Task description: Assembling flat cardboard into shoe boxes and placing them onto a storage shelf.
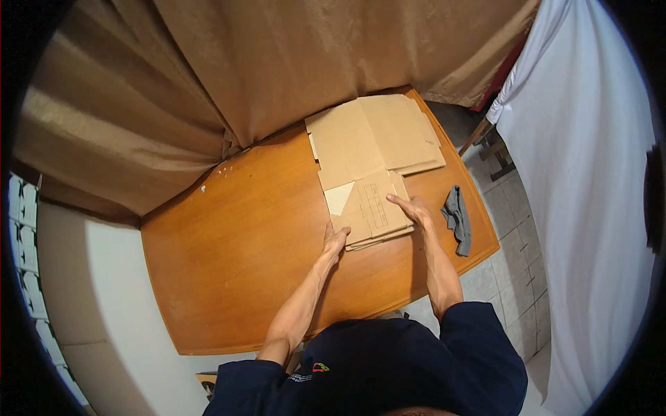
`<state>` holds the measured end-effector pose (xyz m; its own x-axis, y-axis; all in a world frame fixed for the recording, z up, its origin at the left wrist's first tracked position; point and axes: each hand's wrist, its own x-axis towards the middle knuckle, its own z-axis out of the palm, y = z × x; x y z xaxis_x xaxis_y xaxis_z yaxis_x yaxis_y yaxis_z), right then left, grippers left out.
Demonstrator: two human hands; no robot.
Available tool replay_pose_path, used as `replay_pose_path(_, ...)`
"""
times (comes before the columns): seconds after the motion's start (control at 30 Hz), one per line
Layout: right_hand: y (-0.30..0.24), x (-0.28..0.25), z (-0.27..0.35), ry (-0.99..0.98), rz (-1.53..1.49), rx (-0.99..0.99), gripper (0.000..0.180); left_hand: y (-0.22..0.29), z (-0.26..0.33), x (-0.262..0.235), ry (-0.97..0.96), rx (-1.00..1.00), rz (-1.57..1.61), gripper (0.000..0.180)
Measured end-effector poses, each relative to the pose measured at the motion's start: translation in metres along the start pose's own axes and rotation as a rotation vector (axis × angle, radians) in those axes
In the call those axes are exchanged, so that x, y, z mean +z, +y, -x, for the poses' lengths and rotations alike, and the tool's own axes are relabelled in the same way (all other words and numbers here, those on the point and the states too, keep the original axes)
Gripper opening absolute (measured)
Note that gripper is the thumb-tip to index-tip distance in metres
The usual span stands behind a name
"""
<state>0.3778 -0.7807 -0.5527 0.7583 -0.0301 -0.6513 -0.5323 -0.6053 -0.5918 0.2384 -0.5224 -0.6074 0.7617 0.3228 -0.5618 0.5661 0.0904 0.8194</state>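
Observation:
A stack of flattened brown cardboard boxes (368, 208) lies at the right part of the table, its near panel marked with a printed panel of lines. My left hand (335, 239) grips the stack's near left corner, thumb on top. At the right edge, my right hand (414, 210) holds it with the thumb across the upper face; its other fingers are mostly hidden beside or under the edge. A pale triangular patch (338, 199) shows on the left side of the cardboard. Further cardboard sheets (406, 132) spread behind, touching or overlapping the near stack.
A crumpled grey cloth (456, 220) lies near the right edge of the wooden table (236, 256). Brown curtains (277, 62) hang along the far side, and a white cloth (576, 173) hangs at the right. Small white bits (203, 188) dot the tabletop's far left.

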Motion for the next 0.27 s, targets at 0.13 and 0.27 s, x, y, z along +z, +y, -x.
replay_pose_path(0.13,0.021,0.011,0.04,-0.107,-0.195,-0.087,0.109,-0.021,0.04,-0.016,-0.068,-0.12,-0.024,0.074)
replay_pose_path(0.27,0.071,0.022,0.09,-0.05,-0.247,-0.346,0.104,-0.008,0.114,-0.041,-0.213,-0.388,0.284,0.08)
